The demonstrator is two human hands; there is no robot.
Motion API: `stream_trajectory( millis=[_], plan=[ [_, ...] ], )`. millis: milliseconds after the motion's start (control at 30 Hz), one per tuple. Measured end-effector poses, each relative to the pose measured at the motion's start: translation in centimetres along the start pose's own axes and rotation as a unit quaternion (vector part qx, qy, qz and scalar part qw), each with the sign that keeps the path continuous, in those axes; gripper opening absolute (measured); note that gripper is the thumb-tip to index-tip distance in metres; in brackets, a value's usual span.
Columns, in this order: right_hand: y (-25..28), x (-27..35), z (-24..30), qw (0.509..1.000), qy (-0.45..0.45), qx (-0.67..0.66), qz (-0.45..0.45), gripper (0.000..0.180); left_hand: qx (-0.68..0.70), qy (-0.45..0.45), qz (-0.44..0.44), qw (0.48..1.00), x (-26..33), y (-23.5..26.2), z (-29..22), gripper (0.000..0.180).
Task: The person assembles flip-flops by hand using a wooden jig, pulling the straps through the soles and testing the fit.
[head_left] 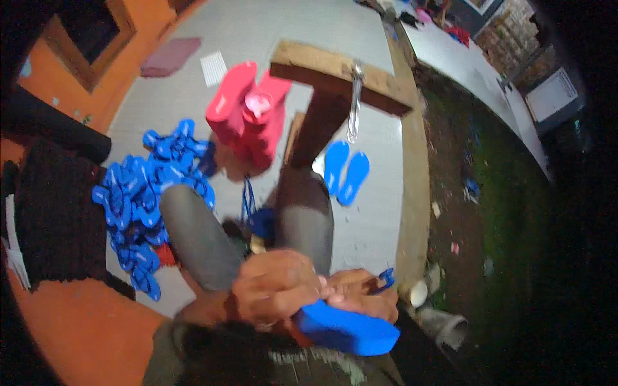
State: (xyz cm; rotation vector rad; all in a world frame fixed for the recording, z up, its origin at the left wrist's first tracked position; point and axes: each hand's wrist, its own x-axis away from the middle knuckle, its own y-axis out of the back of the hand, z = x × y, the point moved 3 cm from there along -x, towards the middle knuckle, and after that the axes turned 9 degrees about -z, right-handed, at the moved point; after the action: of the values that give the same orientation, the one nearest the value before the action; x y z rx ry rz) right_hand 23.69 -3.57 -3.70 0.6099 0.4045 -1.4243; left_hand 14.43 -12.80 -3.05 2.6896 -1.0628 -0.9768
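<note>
Fingers (pixel 283 305) above grey floor (pixel 368 248), orange wall (pixel 151 29)

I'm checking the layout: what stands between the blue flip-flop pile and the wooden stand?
The head view shows pink soles stacked between the blue flip-flop pile and the wooden stand.

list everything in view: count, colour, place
Sole: 1, blue, bottom
Strap: 1, blue, above sole
Sandals: many, blue, left
Pink soles: several, stacked, top centre
Loose soles: 2, blue, centre
Stand: 1, brown, top
Tool: 1, silver, on stand
Paper: 1, white, top left
Sheet: 1, mauve, top left
Ribbed thing: 1, black, left
Wall: 1, orange, left
Floor: 1, grey, centre
Ground: 1, dark, right
Clutter: uncounted, mixed, right
Legs: 2, grey, lower centre
Left hand: 1, bare, at sole
Right hand: 1, bare, on sole
</note>
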Motion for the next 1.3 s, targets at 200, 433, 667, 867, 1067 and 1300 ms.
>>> stream_trajectory(
  millis=[200,433,667,867,1067,1300],
  plan=[
    [5.8,6.8,2.2,0.964,-0.197,-0.159,0.085,0.022,0.128,0.178,0.164,0.962,3.2,-2.4,3.2,0.02],
    [1.4,10.2,-5.1,0.896,-0.414,-0.126,0.102,0.027,-0.168,-0.009,-0.013,0.986,5.2,-1.3,4.8,0.022],
    [0.5,10.8,-6.3,0.84,-0.485,-0.226,0.089,0.033,-0.324,-0.207,0.278,0.88,7.3,-2.5,6.3,0.024],
    [0.6,8.7,-6.7,0.894,-0.409,-0.155,0.102,0.019,-0.269,-0.236,0.268,0.894,8.0,-1.2,3.9,0.016],
    [-0.5,10.8,-9.9,0.825,-0.498,-0.262,0.055,0.026,-0.221,-0.159,0.194,0.943,10.0,1.8,5.8,0.02],
    [-4.0,10.7,-9.2,0.705,-0.507,-0.495,-0.028,0.027,0.256,0.396,-0.16,0.867,12.6,5.7,14.7,0.045]
  ],
)
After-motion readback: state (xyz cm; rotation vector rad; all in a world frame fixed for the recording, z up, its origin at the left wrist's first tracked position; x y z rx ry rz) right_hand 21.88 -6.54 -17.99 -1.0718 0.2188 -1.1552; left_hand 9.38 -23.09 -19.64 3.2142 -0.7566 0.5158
